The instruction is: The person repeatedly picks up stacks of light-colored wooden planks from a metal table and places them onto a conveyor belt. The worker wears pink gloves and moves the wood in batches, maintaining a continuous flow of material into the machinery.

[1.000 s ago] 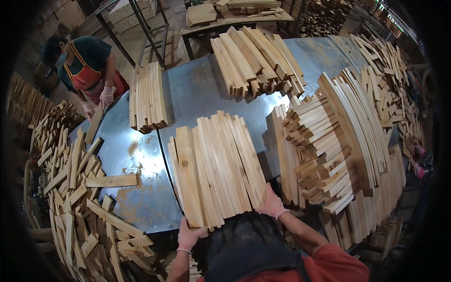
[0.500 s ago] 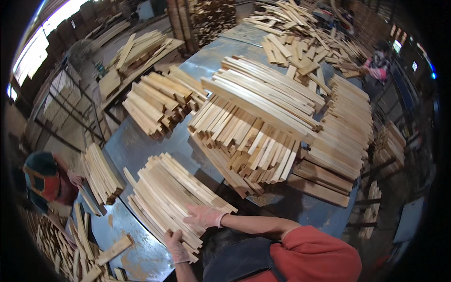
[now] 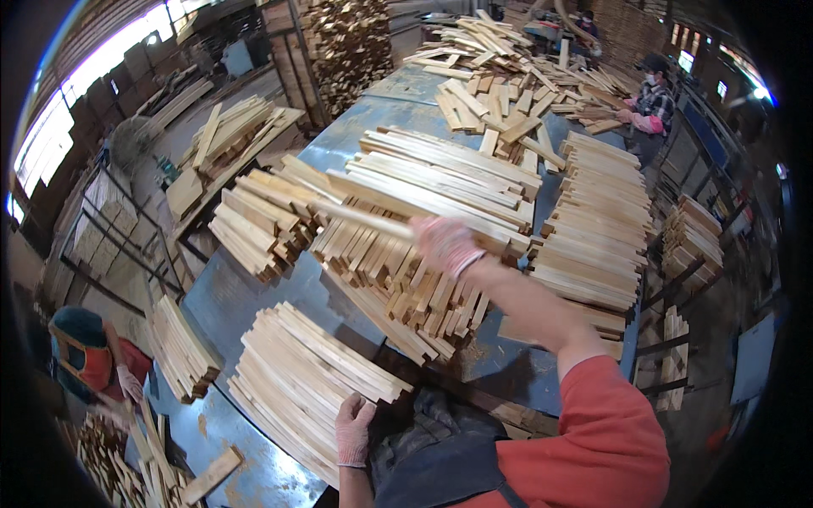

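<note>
My right hand (image 3: 447, 247), in a pale pink glove, is closed around one end of a wooden slat (image 3: 364, 220). Blurred by motion, the slat points away to the left above a crosswise pile of short slats (image 3: 406, 262). My left hand (image 3: 354, 430), gloved too, sits low at the near end of a fanned stack of slats (image 3: 296, 372). Its fingers are curled against the slat ends, and whatever they hold, if anything, is hidden. Beyond my right hand lies a layer of long pale slats (image 3: 440, 178) on top of the crosswise pile.
The blue metal table (image 3: 246, 296) carries more piles: a bundle at left (image 3: 178, 351), a long row at right (image 3: 593, 229) and a loose heap at the back (image 3: 500, 93). One co-worker (image 3: 93, 356) is at the left, another (image 3: 652, 102) at the far right.
My right hand has left the near stack and swung up and forward with a slat in it. My left hand has shifted slightly right along the stack's near end. The view has moved a little.
</note>
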